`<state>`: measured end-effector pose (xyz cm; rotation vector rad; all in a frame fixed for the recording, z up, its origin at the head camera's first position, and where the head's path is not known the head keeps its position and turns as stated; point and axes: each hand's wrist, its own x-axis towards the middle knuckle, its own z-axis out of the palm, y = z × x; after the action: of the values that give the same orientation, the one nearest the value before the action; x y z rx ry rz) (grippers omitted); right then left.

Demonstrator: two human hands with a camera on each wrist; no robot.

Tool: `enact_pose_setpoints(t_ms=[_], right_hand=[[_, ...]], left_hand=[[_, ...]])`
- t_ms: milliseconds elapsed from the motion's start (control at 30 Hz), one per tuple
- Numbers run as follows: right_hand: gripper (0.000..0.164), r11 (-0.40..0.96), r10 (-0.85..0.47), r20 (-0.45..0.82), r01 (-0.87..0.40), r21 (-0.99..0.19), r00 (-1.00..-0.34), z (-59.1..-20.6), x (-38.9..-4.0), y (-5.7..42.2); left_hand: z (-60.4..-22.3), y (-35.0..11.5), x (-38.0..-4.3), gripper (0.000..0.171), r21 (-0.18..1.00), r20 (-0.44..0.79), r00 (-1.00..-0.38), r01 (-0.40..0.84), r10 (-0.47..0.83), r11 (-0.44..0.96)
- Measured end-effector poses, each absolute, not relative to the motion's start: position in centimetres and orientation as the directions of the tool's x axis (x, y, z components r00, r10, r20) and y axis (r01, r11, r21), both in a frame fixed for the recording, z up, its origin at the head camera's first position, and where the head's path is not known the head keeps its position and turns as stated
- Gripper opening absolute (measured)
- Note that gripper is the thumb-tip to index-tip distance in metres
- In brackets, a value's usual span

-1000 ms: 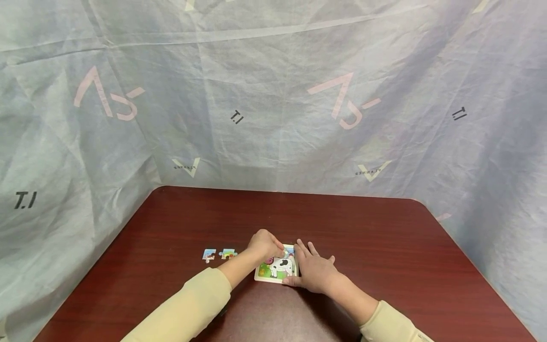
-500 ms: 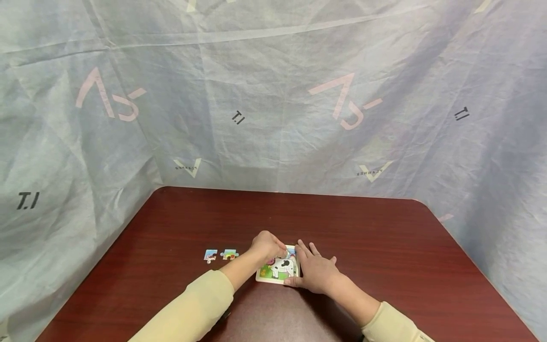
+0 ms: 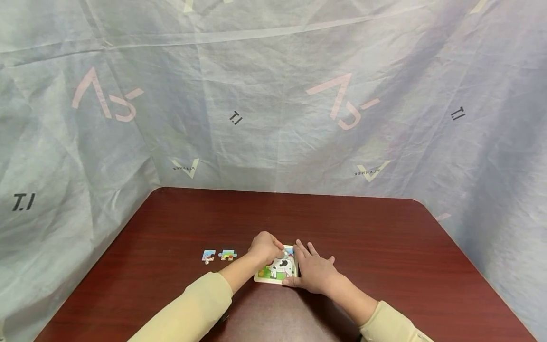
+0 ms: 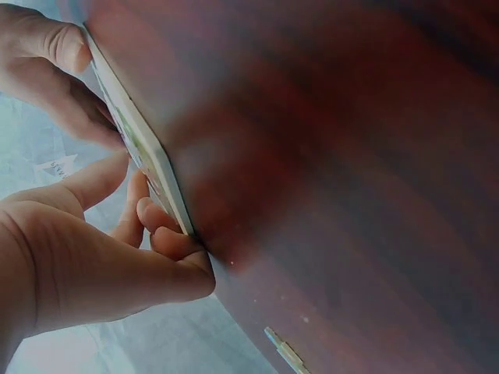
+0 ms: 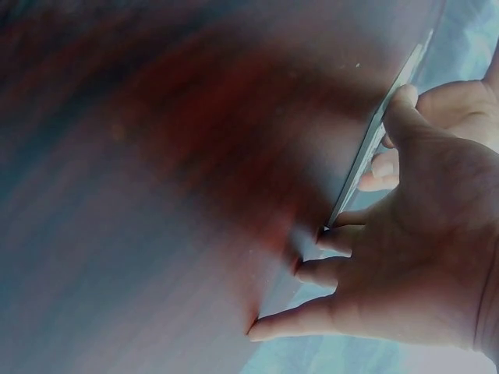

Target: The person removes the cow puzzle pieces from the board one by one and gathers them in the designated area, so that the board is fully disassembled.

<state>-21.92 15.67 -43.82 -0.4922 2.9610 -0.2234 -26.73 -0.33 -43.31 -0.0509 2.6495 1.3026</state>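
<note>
A small jigsaw puzzle (image 3: 281, 269) with a pale frame and a black-and-white cow picture lies on the table. My left hand (image 3: 265, 248) reaches over its upper left part, thumb and index finger pinched at a whitish piece there, mostly hidden by the fingers. In the left wrist view the other fingers of my left hand (image 4: 117, 241) are curled against the puzzle's side. My right hand (image 3: 317, 270) rests along the right edge, fingers spread and thumb at the near corner. The right wrist view shows its thumb on the frame (image 5: 362, 167) and fingertips down on the table.
Two loose jigsaw pieces lie left of the puzzle: a blue-and-white one (image 3: 208, 256) and a green-and-yellow one (image 3: 228, 255). The dark red wooden table (image 3: 384, 247) is bounded by a grey printed cloth (image 3: 273, 95) at the back and sides.
My left hand has dropped slightly over the puzzle and covers more of the cow's pink muzzle. My right hand stays in place.
</note>
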Motion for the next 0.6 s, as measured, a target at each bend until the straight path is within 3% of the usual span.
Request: enact_pose_setpoints(t_ms=[233,600], right_hand=[[0.103,0.936,-0.331,-0.124,-0.309,-0.168,-0.935,-43.73,-21.97,15.65],[0.104,0.938,-0.330,-0.124,-0.310,-0.156,-0.936,-43.68,-21.95,15.75]], left_hand=[[-43.52,-0.32,-26.90,0.007,0.808,-0.218,-0.975,-0.153,0.048,0.569],[-43.19,-0.25,-26.54,0.009,0.760,-0.194,-0.981,-0.138,0.019,0.636]])
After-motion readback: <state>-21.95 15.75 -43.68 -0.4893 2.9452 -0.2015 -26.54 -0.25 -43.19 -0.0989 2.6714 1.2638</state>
